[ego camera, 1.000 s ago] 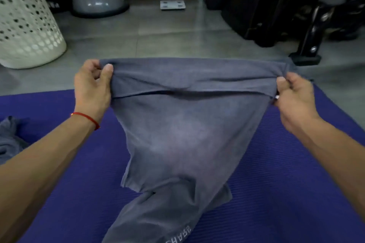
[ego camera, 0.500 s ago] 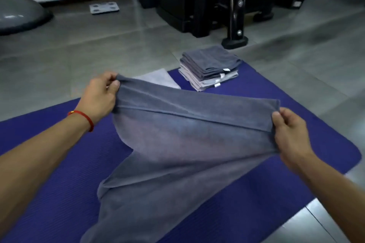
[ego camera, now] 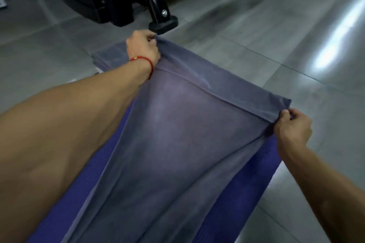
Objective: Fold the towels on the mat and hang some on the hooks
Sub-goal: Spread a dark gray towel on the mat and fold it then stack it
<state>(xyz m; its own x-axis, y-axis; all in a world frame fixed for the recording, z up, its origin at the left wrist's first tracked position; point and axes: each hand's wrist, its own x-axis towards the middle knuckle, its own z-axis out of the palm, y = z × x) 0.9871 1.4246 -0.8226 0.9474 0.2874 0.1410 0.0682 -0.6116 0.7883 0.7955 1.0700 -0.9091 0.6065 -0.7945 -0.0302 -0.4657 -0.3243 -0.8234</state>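
- Grey floor tiles (ego camera: 246, 31) fill the background, with a bright streak of reflected light on the right side.
- On the floor lies a purple ribbed exercise mat (ego camera: 233, 199), seen under and on both sides of the cloth.
- A grey towel (ego camera: 177, 134) is held stretched above the mat, its far edge folded over into a narrow band that runs slantwise from upper left to lower right.
- The left hand (ego camera: 143, 48) grips the far left corner of that band, fingers curled tightly round the bunched cloth.
- A red string bracelet (ego camera: 147, 63) with a small gold bead circles the left wrist.
- The right hand (ego camera: 292, 126) pinches the right corner of the band, thumb and curled fingers closed on the fabric.
- The rest of the towel hangs from the two hands toward the camera and drapes down over the mat, with long soft creases along it.
- Just behind the left hand, a stack of folded grey towels (ego camera: 109, 57) shows in part at the mat's far end; the left wrist hides most of it.
- Beyond, a black metal equipment frame (ego camera: 156, 4) stands on the tiles, its foot resting on the floor close to the left hand in the view.
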